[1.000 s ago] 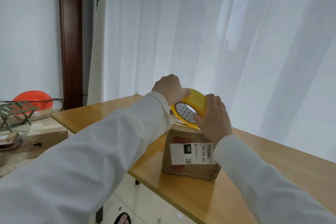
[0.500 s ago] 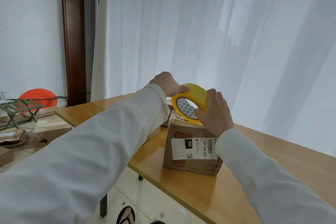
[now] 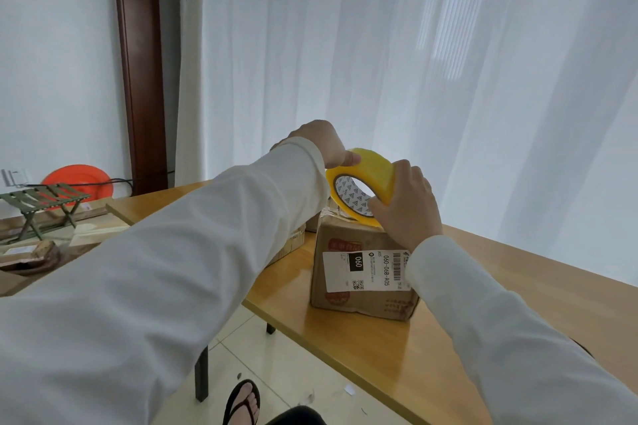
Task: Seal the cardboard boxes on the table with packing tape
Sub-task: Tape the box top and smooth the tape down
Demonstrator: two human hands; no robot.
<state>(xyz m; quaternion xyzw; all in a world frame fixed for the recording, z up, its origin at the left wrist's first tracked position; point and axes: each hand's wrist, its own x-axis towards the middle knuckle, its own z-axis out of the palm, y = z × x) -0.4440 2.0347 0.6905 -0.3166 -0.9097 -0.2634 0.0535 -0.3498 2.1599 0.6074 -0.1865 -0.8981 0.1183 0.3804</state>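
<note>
While the roll (image 3: 360, 183) sits in much the same spot above the box (image 3: 362, 272) as a second ago, the left hand (image 3: 319, 145) has drawn a little up and back from it, and its thumb now lies along the roll's top edge. That looks like the free end being picked or pulled loose, so taping of this box is likely only starting; no fresh yellow strip shows on its near face.

The right hand (image 3: 405, 207) curls round the roll's near side, fingers hooked over the rim and into the core, holding it tilted just over the box's top. The left hand's fingers are bent in a pinch at the roll's far rim; whether they hold a tape end is hidden behind the knuckles.

The roll is a glossy yellow ring with a white cardboard core printed with small dark triangles. The box is a squat brown cardboard cube, matte, with faded red print and a white shipping label (image 3: 366, 269) across its front. Some clear, crinkled old tape shows at its top left corner. It stands near the front edge of the surface (image 3: 483, 338), a smooth, varnished pale wood that reflects the light. A second, lower box (image 3: 290, 241) lies just behind the left sleeve, mostly hidden. Sheer white curtains (image 3: 414, 62) hang behind.
</note>
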